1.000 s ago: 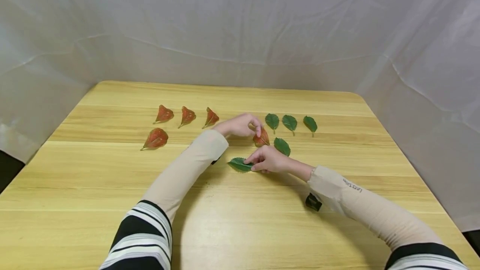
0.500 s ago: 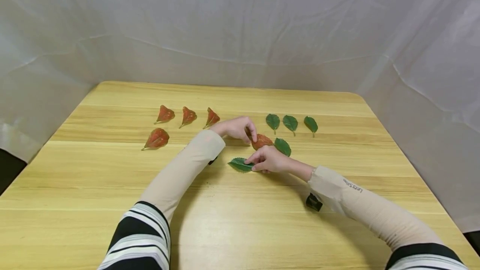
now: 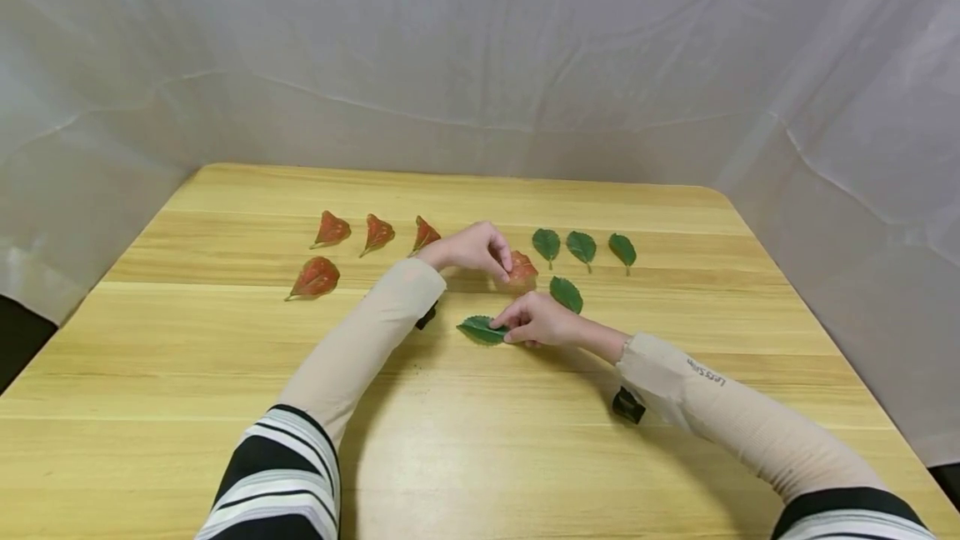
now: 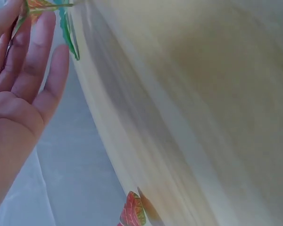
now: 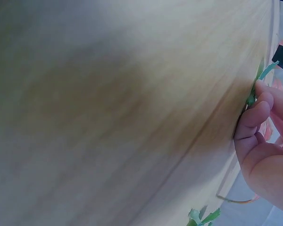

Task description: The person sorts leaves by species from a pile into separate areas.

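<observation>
Between thumb and fingers, my left hand (image 3: 476, 248) pinches a red leaf (image 3: 523, 270) near the middle of the table. The leaf looks slightly blurred, and a faint shadow lies beneath it. Closer to me, my right hand (image 3: 542, 319) pinches a green serrated leaf (image 3: 478, 329) by its right end, low over the wood. In the right wrist view that green leaf (image 5: 268, 69) pokes out past the fingertips. The left wrist view catches only part of the red leaf (image 4: 37, 5) at its top edge. Another green leaf (image 3: 566, 294) lies just behind my right hand.
Three red leaves form a back row at left, the rightmost (image 3: 426, 233) partly behind my left wrist. A larger red leaf (image 3: 315, 277) lies before them. Three green leaves, including a middle one (image 3: 581, 248), line the back right. Pale sheeting (image 3: 480, 57) surrounds the wooden table (image 3: 480, 457).
My left hand has shifted slightly, and the red leaf has been turned: half a second ago its stem pointed right toward the green leaf. My right hand and its green leaf have stayed put.
</observation>
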Demonstrator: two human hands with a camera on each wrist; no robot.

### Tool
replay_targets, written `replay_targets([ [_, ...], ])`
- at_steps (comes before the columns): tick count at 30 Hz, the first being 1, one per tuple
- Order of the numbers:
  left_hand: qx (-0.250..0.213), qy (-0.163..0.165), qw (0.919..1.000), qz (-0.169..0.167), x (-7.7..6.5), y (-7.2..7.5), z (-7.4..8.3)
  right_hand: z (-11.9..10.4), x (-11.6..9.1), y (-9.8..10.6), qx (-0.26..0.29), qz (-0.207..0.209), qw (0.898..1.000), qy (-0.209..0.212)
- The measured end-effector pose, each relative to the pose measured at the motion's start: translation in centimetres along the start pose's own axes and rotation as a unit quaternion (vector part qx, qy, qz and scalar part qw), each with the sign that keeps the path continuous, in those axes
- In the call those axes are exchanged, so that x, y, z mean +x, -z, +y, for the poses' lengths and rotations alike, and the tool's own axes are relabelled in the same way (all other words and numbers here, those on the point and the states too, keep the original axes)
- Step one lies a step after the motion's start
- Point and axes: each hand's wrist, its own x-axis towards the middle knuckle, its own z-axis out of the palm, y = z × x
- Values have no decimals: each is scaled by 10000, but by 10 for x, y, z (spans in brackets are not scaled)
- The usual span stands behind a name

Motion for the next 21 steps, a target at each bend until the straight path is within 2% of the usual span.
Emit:
replay_targets([
  [5,-320,1,9993,189,-3,4,-2,1,0,0,28,4,10000,86],
  [13,-429,-434,9974,378,-7,8,0,0,0,0,102,-12,9999,-69],
  [21,-642,-477,9930,869,-17,16,7,3,3,0,84,-29,9998,-157],
])
